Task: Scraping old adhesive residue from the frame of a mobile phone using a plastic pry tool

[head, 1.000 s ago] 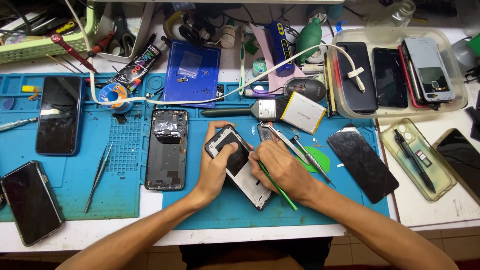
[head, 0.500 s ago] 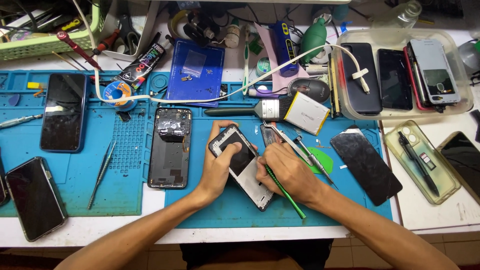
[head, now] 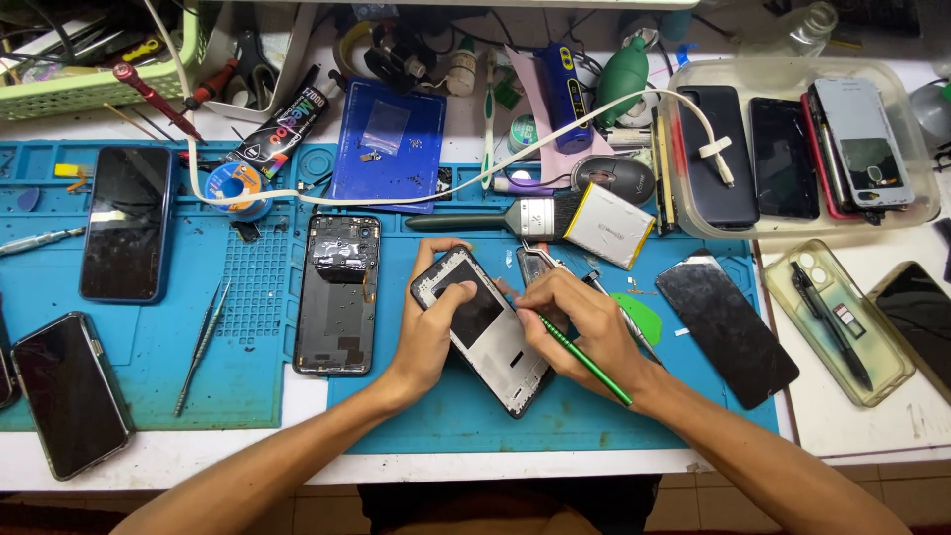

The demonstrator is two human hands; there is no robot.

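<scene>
Closest in, the left hand (head: 428, 332) wraps its fingers around the upper end of an opened phone frame (head: 482, 332) lying tilted on the blue work mat (head: 426, 421), thumb along its left edge. Right beside the frame, the right hand (head: 580, 327) pinches a thin green tool (head: 586, 362), fingers closed tight on the shaft, its tip touching the frame's right edge near the middle. Just left of the frame lies a phone back shell (head: 339, 294) with its insides showing, flat on the mat. Further left of the frame, tweezers (head: 202, 342) rest on the mat's gridded patch, and beyond them two dark phones (head: 127, 236) (head: 69, 393) lie face up. To the right of the frame, a cracked black screen panel (head: 726, 327) lies at a slant, with a green pick (head: 642, 317) between it and the hand. Just behind the frame, a flat battery (head: 608, 225) touches a black-handled brush (head: 485, 221). Far back and right of the frame, a clear tray (head: 792, 230) holds several phones; behind the frame sits a blue plate (head: 389, 149) with small parts.
</scene>
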